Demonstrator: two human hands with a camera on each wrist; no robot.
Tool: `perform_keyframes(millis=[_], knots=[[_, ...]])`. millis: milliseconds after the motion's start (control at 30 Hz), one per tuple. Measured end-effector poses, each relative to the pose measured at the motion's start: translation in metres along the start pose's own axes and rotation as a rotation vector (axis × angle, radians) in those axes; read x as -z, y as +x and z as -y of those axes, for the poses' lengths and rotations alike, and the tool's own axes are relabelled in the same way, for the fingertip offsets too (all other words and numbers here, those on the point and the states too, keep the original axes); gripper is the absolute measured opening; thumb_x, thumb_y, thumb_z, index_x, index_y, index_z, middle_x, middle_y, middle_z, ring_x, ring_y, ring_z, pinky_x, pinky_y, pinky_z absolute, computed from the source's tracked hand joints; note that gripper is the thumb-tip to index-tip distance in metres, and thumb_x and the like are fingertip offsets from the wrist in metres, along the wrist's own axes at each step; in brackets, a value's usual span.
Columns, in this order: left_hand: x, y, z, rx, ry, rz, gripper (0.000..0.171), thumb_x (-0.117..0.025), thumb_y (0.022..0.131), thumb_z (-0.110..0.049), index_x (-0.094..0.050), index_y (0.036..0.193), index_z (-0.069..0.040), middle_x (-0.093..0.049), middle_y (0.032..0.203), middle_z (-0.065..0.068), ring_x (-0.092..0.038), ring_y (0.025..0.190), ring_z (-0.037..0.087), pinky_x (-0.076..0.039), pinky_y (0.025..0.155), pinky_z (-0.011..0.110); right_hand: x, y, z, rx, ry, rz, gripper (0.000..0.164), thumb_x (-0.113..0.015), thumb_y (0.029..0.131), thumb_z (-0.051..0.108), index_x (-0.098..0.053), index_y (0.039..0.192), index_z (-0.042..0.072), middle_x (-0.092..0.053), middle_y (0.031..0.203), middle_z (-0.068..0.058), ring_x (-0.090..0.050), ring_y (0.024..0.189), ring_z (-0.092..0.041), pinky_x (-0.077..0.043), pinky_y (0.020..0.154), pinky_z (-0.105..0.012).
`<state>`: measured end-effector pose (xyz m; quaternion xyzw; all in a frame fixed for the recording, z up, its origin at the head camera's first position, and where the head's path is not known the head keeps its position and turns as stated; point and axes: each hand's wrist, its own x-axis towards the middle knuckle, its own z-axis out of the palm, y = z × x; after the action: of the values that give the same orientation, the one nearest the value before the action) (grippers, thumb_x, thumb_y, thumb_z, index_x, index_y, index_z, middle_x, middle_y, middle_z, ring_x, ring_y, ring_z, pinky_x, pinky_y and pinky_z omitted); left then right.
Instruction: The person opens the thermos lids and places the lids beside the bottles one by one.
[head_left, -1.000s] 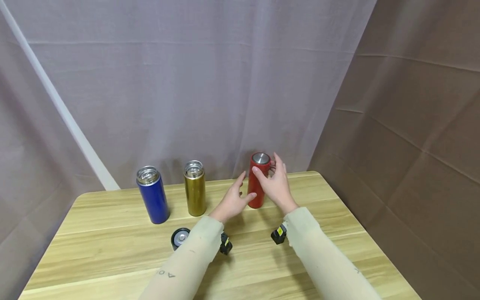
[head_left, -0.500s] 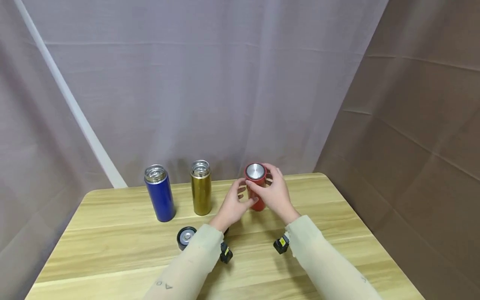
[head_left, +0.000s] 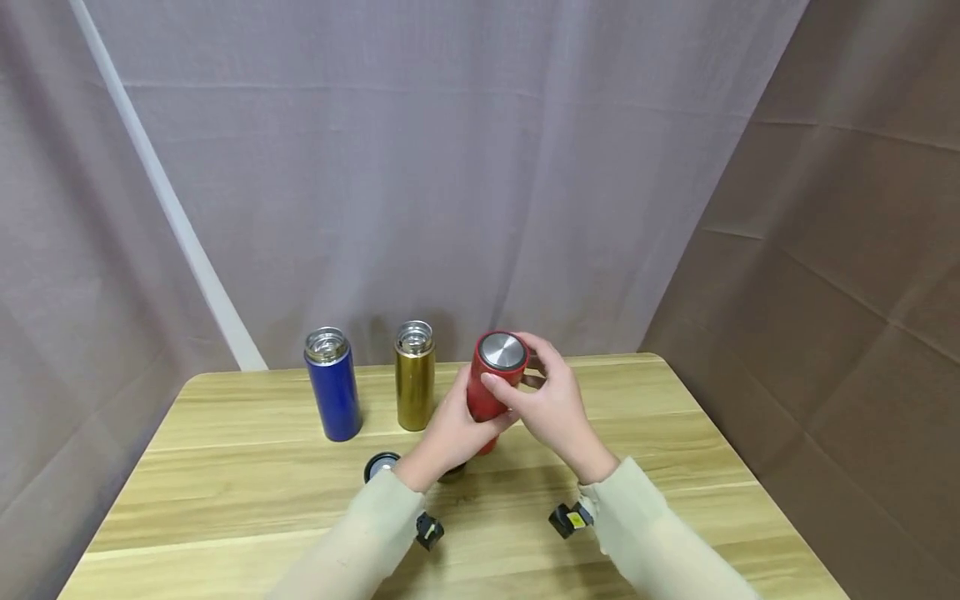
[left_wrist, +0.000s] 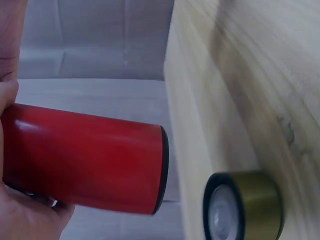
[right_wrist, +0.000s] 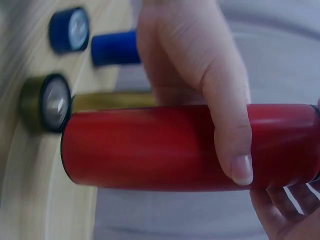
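A red thermos [head_left: 487, 398] with a silver-topped lid [head_left: 502, 351] is held upright, slightly tilted, above the table. My left hand [head_left: 453, 432] grips its body, with the thumb [right_wrist: 232, 145] across the red side. Around the upper end, my right hand [head_left: 558, 408] has its thumb and curled fingers on the thermos. The left wrist view shows the black-edged base [left_wrist: 162, 170] apart from the tabletop. A blue thermos [head_left: 335, 396] and a gold thermos [head_left: 416, 387] stand to the left, both without lids.
On the wooden table [head_left: 247, 492], a blue lid [right_wrist: 69, 30] and a gold lid [right_wrist: 46, 103] lie with their insides facing up, partly hidden by my left arm in the head view. Grey cloth [head_left: 420, 183] hangs behind the table, brown cloth [head_left: 847, 317] to the right.
The left hand has closed around the red thermos, which both hands have lifted and brought nearer and leftward. The head view has turned slightly right. The other thermoses still stand.
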<state>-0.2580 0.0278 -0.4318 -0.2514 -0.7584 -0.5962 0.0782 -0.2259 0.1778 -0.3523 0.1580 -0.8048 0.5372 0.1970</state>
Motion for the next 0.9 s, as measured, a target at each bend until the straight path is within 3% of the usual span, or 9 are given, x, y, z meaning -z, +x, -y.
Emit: perform_keyframes(millis=[200, 367, 533, 733, 900], knots=[[0.025, -0.018, -0.016, -0.035, 0.100, 0.000, 0.070, -0.080, 0.074, -0.048, -0.045, 0.132, -0.028, -0.060, 0.113, -0.012, -0.060, 0.097, 0.008, -0.051, 0.083, 0.035, -0.001, -0.015, 0.045, 0.033, 0.081, 0.090, 0.052, -0.076, 0.081, 0.008, -0.052, 0.127, 0.003, -0.062, 0.116, -0.008, -0.061, 0.103, -0.020, -0.051, 0.088, -0.042], [0.041, -0.034, -0.022, -0.047, 0.225, 0.072, 0.067, -0.079, 0.073, -0.053, -0.050, 0.128, -0.028, -0.060, 0.105, -0.013, -0.061, 0.088, 0.006, -0.053, 0.074, 0.031, 0.004, -0.024, 0.031, 0.116, 0.042, 0.195, 0.053, -0.071, 0.084, 0.004, -0.048, 0.131, 0.001, -0.060, 0.116, -0.010, -0.062, 0.100, -0.021, -0.053, 0.086, -0.039], [0.053, -0.050, -0.022, -0.093, 0.461, 0.072, 0.064, -0.080, 0.071, -0.049, -0.052, 0.125, -0.027, -0.057, 0.099, -0.014, -0.056, 0.082, 0.005, -0.050, 0.070, 0.029, 0.006, -0.029, -0.005, 0.158, -0.069, 0.267, 0.056, -0.075, 0.082, 0.014, -0.050, 0.133, 0.010, -0.063, 0.110, -0.001, -0.061, 0.093, -0.017, -0.054, 0.078, -0.034], [0.060, -0.062, -0.017, -0.182, 0.821, -0.018, 0.071, -0.080, 0.067, -0.044, -0.054, 0.127, -0.018, -0.056, 0.095, -0.006, -0.052, 0.081, 0.011, -0.044, 0.075, 0.032, -0.001, -0.035, -0.023, -0.008, -0.096, 0.360, 0.060, -0.075, 0.084, 0.035, -0.047, 0.135, 0.022, -0.062, 0.107, 0.001, -0.063, 0.086, -0.016, -0.054, 0.076, -0.033], [0.062, -0.066, -0.018, -0.226, 0.939, -0.042, 0.075, -0.081, 0.066, -0.042, -0.053, 0.130, -0.016, -0.057, 0.096, 0.000, -0.055, 0.082, 0.018, -0.044, 0.080, 0.038, -0.009, -0.039, -0.020, -0.152, -0.011, 0.365, 0.060, -0.074, 0.084, 0.039, -0.047, 0.135, 0.023, -0.059, 0.112, -0.006, -0.064, 0.083, -0.022, -0.057, 0.067, -0.037]])
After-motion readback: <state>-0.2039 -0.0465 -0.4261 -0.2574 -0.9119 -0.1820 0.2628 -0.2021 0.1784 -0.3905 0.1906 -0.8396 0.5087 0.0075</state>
